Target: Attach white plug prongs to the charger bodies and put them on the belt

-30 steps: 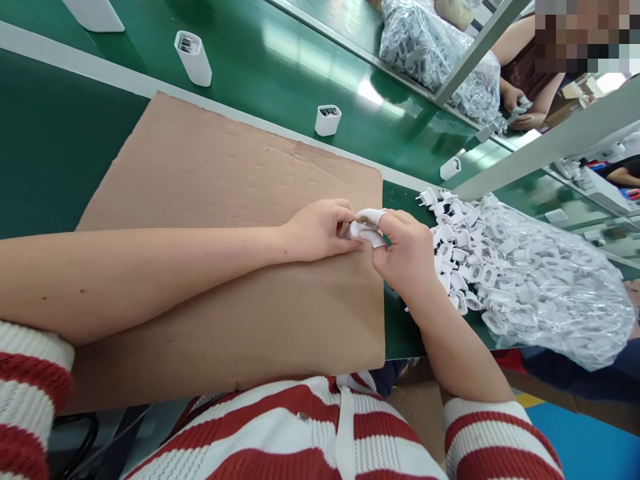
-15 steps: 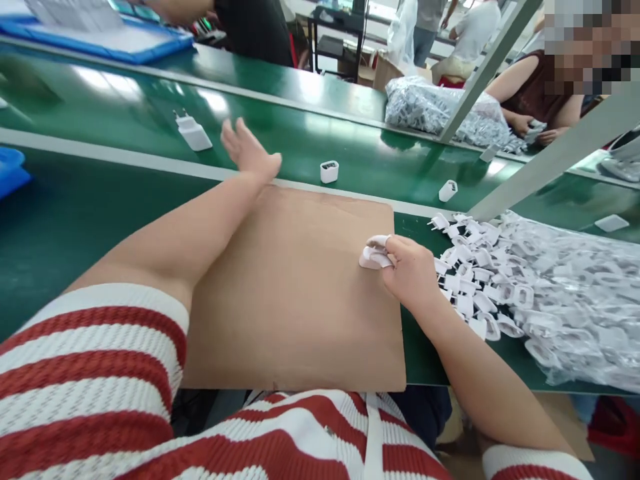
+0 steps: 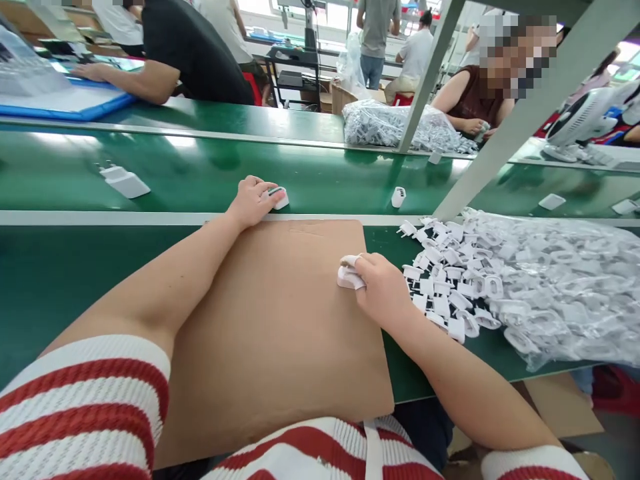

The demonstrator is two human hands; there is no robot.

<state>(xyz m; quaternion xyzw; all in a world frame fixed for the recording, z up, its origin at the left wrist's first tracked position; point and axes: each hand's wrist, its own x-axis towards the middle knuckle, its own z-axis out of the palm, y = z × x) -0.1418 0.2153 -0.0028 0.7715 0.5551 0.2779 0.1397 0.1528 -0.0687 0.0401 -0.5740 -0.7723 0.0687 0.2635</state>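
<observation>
Over on the green belt, my left hand (image 3: 255, 201) has its fingers closed on a white charger housing (image 3: 281, 199), whose near end shows past the fingertips. My right hand (image 3: 385, 287) is above the right part of a brown cardboard sheet (image 3: 280, 320), pinching a white plastic charger shell with plug end (image 3: 351, 277); the fingers hide part of it. To the right of that hand lies a heap of similar white plug shells (image 3: 443, 270), spilling from a clear plastic bag (image 3: 575, 287).
More charger pieces lie on the belt (image 3: 325, 173): a pronged charger (image 3: 125, 181) at left, a small housing (image 3: 399, 197) and a flat white piece (image 3: 552, 201) at right. A slanted metal post (image 3: 505, 137) rises beside the bag. Co-workers sit across the belt.
My left hand has gone from open above the belt to closed on the charger housing. My right hand keeps its hold on the shell. The camera view has turned and shifted.
</observation>
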